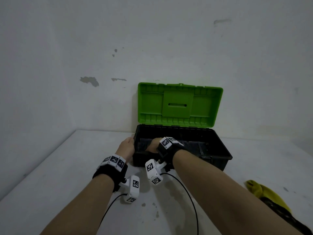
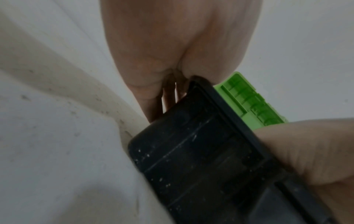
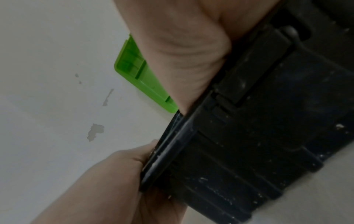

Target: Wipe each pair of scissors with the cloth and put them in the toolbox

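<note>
Against the back wall, on the white tabletop (image 1: 67,167), stands the black plastic toolbox (image 1: 218,160) with its green ribbed lid (image 1: 179,104) raised upright. The left hand (image 1: 126,148) grips the box's left end: in the left wrist view its fingers (image 2: 168,97) lie together down the outer wall, curled over the rim. The right hand (image 1: 154,144) reaches over the front rim into the left part of the box. Its palm presses the rim in the right wrist view, but its fingers are hidden inside, so whether they pinch anything cannot be told. No scissors are visible in any view; a pair may lie within the dark interior or under the right hand, but this cannot be confirmed. The crumpled yellow cloth (image 1: 264,192) lies on the tabletop at the near right, well apart from the box, partly behind the right forearm.

Judged from this arrangement, the step in hand is depositing or arranging a pair inside the box. To do it well, the left hand should brace the box against sliding, while the right lays the scissors flat on the floor with blades closed, then withdraws straight upward, clear of the rim and lid. Any remaining pair should be wiped with the cloth first.
</note>
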